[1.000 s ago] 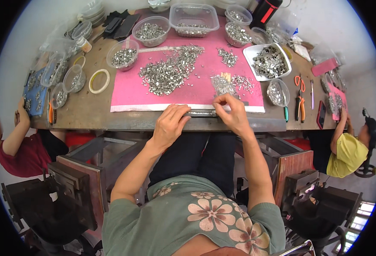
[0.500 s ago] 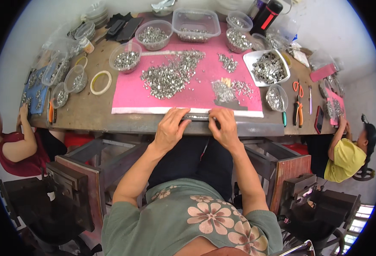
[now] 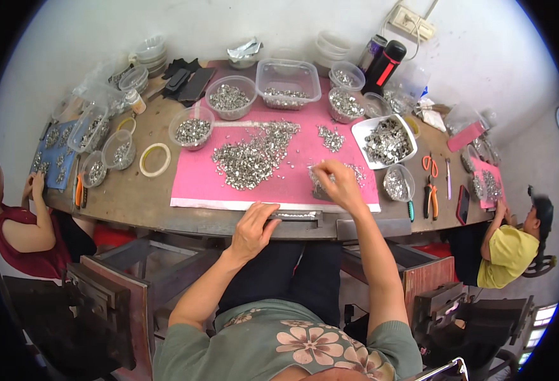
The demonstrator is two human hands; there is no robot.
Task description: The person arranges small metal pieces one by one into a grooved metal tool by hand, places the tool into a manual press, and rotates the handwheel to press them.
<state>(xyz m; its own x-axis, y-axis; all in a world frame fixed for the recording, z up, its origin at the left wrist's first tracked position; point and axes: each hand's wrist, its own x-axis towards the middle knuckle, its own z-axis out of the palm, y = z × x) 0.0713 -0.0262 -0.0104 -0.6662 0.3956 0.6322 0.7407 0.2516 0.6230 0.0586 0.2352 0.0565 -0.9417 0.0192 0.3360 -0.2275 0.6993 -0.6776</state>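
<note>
mid-frame, the left hand [image 3: 253, 228] clamps a narrow dark metal bar [image 3: 302, 216], end hidden; the right hand [image 3: 338, 181], i can't tell.

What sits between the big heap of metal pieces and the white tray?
In the head view, a small pile of metal pieces lies there, on the pink mat.

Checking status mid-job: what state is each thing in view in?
Left hand: at metal bar, grip unclear
Right hand: over pink mat, grip unclear
Metal bar: along table edge
Large metal pile: loose on mat
Square tub: uncovered, partly filled
White tray: uncovered, heaped
Black flask: upright, capped
White tape roll: lying flat
</note>
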